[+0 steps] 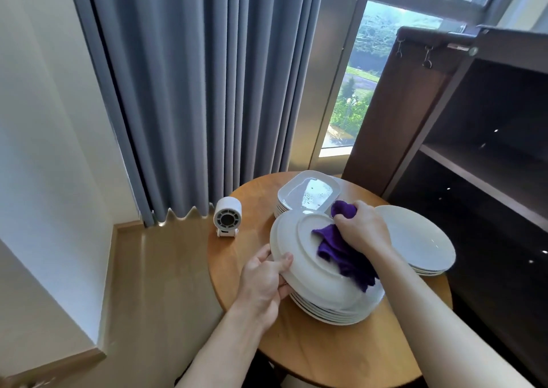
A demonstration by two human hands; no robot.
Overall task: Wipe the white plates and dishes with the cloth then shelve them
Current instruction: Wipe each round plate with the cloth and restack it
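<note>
Far left on the round wooden counter (323, 355) there's a small white fan (226, 217). Next along, my left hand (264, 281) has the white plate (296, 254) by its rim, fingers (283, 287) curled round the edge. The plate is tilted, underside up, over the stack of round plates (332, 313). Behind sits a stack of square dishes (308, 192). My right hand (361, 227) has its fingers clenched on the bunched purple cloth (338, 251), pressing it onto the plate's underside. Right of that is a short stack of round plates (421, 239), then the dark wooden shelf unit (480, 165).
</note>
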